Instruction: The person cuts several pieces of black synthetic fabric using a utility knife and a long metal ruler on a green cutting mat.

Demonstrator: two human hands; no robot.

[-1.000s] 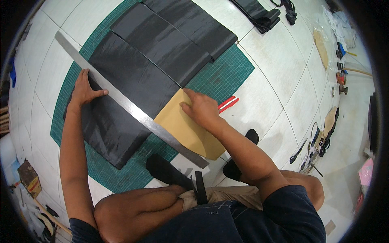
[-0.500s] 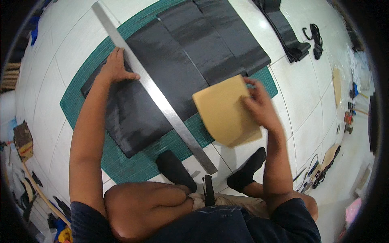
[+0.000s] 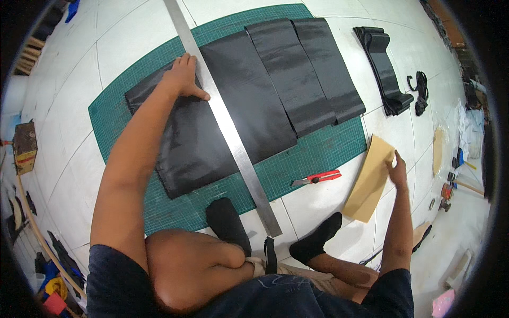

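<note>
My left hand (image 3: pixel 183 79) presses flat on a long steel ruler (image 3: pixel 228 127) that lies diagonally over a black fabric sheet (image 3: pixel 212 132) on a green cutting mat (image 3: pixel 313 153). Out to the right, my right hand (image 3: pixel 397 170) grips the edge of a tan cardboard piece (image 3: pixel 368 180) resting on the white floor beside the mat. A red utility knife (image 3: pixel 318 178) lies on the mat's lower right corner, between the ruler and the cardboard. Two more black fabric strips (image 3: pixel 307 69) overlap at the top of the mat.
A folded stack of black material (image 3: pixel 384 69) and black straps (image 3: pixel 420 90) lie on the floor at upper right. Small tools and scraps (image 3: pixel 450 180) are scattered along the right. My feet in black socks (image 3: pixel 228 222) rest at the mat's near edge.
My right hand has carried the tan cardboard off the fabric and mat, down onto the floor at the right. The red knife it covered now shows. My left hand stays on the ruler.
</note>
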